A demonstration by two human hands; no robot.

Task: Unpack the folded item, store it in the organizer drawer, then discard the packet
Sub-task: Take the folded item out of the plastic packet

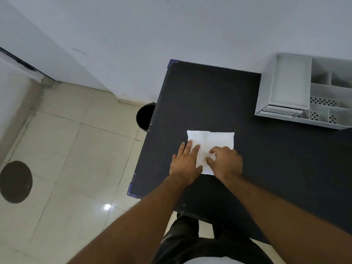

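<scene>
A flat white packet (pixel 213 141) lies on the black table (pixel 209 96), near its left side. My left hand (pixel 185 162) rests flat on the packet's left edge, fingers spread. My right hand (pixel 226 162) has its fingers curled and pinches the packet's near right part. Whether the folded item is inside the packet cannot be told. The white organizer (pixel 291 86) stands at the table's far right, with an open drawer-like tray on its left and several small compartments on its right.
A black bin (pixel 145 116) stands on the tiled floor against the table's left edge. A dark round spot (pixel 16 181) marks the floor at far left. A white wall runs behind the table.
</scene>
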